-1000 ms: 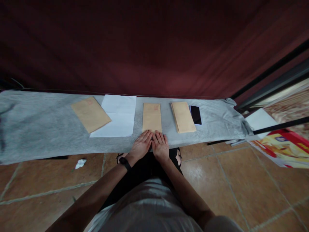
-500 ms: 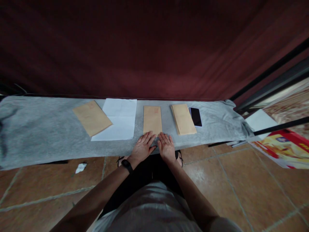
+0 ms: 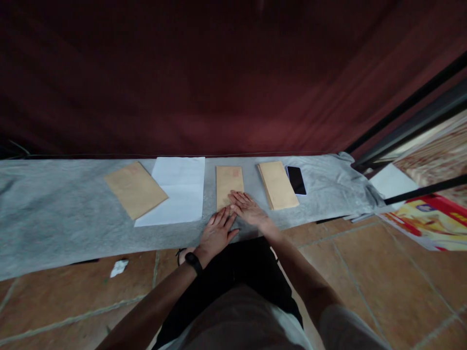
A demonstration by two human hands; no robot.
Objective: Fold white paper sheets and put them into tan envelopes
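Note:
A brown paper envelope [image 3: 226,181] with a small red stamp box at its top right lies flat before me on the grey cloth. My left hand [image 3: 216,234], a black band on its wrist, rests with fingers stretched out at the envelope's near edge. Across the lower right part of the envelope lies my right hand [image 3: 248,208], its fingers extended and flat, pressing on the paper. The fingertips of both hands are close together. Between them they cover the envelope's near end.
To the left, another brown envelope [image 3: 136,190] overlaps white paper sheets [image 3: 182,189]. On the right sit a stack of brown envelopes [image 3: 278,185] and a dark-screened phone [image 3: 296,180]. Grey cloth [image 3: 73,214] covers the narrow bench; a dark red curtain [image 3: 226,87] hangs behind.
My right hand has moved up and turned leftward onto the envelope's lower right part. My left hand stays near the close edge. The view has shifted slightly.

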